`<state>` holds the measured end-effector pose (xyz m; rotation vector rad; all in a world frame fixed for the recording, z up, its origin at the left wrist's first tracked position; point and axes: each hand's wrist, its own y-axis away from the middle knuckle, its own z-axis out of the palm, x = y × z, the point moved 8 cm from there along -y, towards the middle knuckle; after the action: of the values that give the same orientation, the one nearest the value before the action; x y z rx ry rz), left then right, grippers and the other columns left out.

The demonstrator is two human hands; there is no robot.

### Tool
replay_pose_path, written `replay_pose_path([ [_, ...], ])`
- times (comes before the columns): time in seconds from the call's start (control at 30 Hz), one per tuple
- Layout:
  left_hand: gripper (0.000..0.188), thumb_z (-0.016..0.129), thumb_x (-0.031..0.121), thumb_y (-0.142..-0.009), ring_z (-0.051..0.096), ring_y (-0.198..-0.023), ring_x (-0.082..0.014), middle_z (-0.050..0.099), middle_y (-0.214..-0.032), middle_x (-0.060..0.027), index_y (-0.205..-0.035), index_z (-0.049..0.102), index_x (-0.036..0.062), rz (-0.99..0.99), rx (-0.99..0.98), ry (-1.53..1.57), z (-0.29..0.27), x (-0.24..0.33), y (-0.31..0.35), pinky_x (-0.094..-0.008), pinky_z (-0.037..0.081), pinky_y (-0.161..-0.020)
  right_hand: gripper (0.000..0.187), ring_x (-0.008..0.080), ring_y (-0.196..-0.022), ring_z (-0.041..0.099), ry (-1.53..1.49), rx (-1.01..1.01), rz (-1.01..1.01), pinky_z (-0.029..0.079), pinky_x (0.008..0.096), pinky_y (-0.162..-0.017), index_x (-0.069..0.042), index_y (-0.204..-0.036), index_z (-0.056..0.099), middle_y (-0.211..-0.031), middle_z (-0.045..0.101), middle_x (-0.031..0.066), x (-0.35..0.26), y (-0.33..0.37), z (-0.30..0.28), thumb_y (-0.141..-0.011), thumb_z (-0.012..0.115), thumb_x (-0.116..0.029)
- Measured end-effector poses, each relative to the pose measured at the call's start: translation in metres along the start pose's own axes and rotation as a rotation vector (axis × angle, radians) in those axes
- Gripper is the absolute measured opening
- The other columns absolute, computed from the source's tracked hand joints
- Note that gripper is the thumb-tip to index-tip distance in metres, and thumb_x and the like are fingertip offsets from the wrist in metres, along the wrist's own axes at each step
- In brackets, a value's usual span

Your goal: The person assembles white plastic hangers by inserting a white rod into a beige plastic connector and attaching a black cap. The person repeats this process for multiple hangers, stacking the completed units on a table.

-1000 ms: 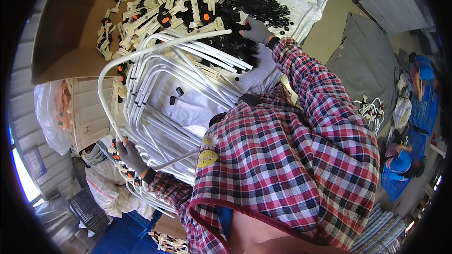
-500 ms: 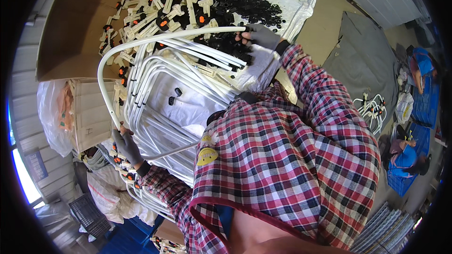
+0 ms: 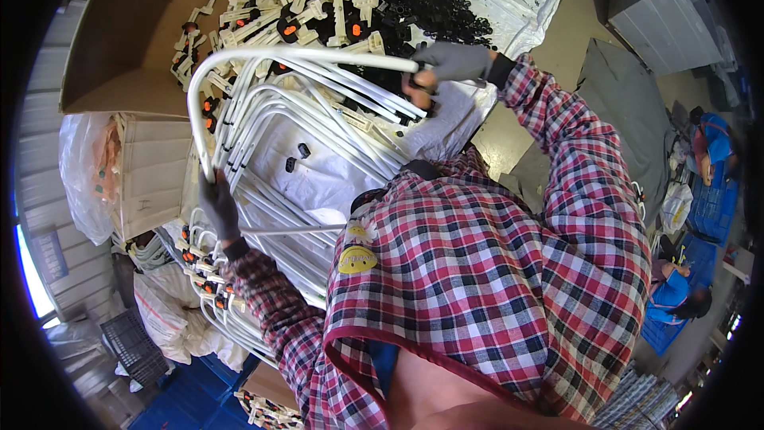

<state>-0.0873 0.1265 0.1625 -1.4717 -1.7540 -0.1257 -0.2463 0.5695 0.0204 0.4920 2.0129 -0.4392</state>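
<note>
A bent white tube (image 3: 318, 54) is held between my two gloved hands. My left hand (image 3: 219, 207) is closed around its lower left part, below the bend. At the tube's right end, my right hand (image 3: 450, 68) has its fingers closed, smeared by motion. Something black shows at that end, but I cannot tell what it is. Beneath lies a stack of similar bent white tubes (image 3: 274, 107). Two small black pieces (image 3: 304, 150) rest on the white sheet (image 3: 322, 183) inside the stack's bends.
Cream plastic brackets (image 3: 338, 20) with orange and black parts lie beyond the tubes, beside a heap of small black pieces (image 3: 422, 0). An open cardboard box (image 3: 119, 56) stands at left. More tubes with fittings (image 3: 211, 295) lie near my left forearm. Two people (image 3: 676, 291) work at far right.
The held tube has shifted right in the picture. My left hand has moved up, and my right hand a little to the right. The whole scene has also shifted slightly.
</note>
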Motion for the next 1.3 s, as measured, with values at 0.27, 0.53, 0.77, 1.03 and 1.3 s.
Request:
replay_pose_path([
  [0.27, 0.048, 0.070, 0.031, -0.091, 0.061, -0.059, -0.0233, 0.061, -0.067, -0.0098, -0.130, 0.054, 0.0076, 0.190, -0.063, -0.454, 0.045, 0.100, -0.010, -0.0366, 0.045, -0.055, 0.048, 0.0287, -0.058, 0.062, 0.443, 0.457, 0.078, 0.048, 0.0391, -0.059, -0.002, -0.091, 0.068, -0.064, 0.063, 0.0117, -0.048, -0.029, -0.054, -0.092, 0.061, -0.050],
  [0.53, 0.058, 0.072, 0.037, -0.088, 0.054, -0.053, -0.0196, 0.055, -0.066, -0.0040, -0.134, 0.052, 0.0080, 0.514, -0.156, -0.419, 0.106, 0.169, -0.002, -0.0341, 0.041, -0.049, 0.028, 0.0268, -0.069, 0.066, 0.956, 0.550, -0.172, 0.052, 0.0405, -0.066, -0.012, -0.087, 0.068, -0.067, 0.066, 0.0060, -0.168, -0.073, -0.092, -0.088, 0.066, -0.040],
  [0.77, 0.052, 0.059, 0.037, -0.097, 0.066, -0.071, -0.0349, 0.068, -0.083, -0.0178, -0.139, 0.049, 0.0073, 0.437, -0.263, -0.151, 0.149, 0.164, -0.022, -0.0413, 0.049, -0.060, 0.016, 0.0186, -0.090, 0.067, 1.207, 0.235, -0.379, 0.049, 0.0389, -0.096, -0.015, -0.093, 0.074, -0.080, 0.070, 0.0065, -0.188, -0.140, 0.014, -0.083, 0.069, -0.026],
  [1.03, 0.037, 0.059, 0.021, -0.100, 0.041, -0.068, -0.0030, 0.058, -0.086, 0.0043, -0.132, 0.057, 0.0031, -0.202, -0.019, 0.148, 0.016, -0.011, 0.012, -0.0182, 0.035, -0.059, 0.019, 0.0309, -0.079, 0.066, 0.608, 0.798, -0.025, 0.052, 0.0418, -0.073, -0.012, -0.097, 0.068, -0.086, 0.067, 0.0110, -0.039, -0.116, -0.103, -0.093, 0.057, -0.027],
  [1.3, 0.030, 0.060, 0.020, -0.098, 0.037, -0.062, -0.0042, 0.042, -0.072, 0.0062, -0.118, 0.059, -0.0021, -0.522, 0.390, 0.120, -0.097, -0.069, 0.169, -0.0205, 0.031, -0.056, 0.030, 0.0232, -0.099, 0.067, 1.212, 0.370, 0.173, 0.050, 0.0402, -0.080, -0.019, -0.116, 0.061, -0.112, 0.067, 0.0058, 0.084, -0.131, -0.006, -0.088, 0.062, -0.029],
])
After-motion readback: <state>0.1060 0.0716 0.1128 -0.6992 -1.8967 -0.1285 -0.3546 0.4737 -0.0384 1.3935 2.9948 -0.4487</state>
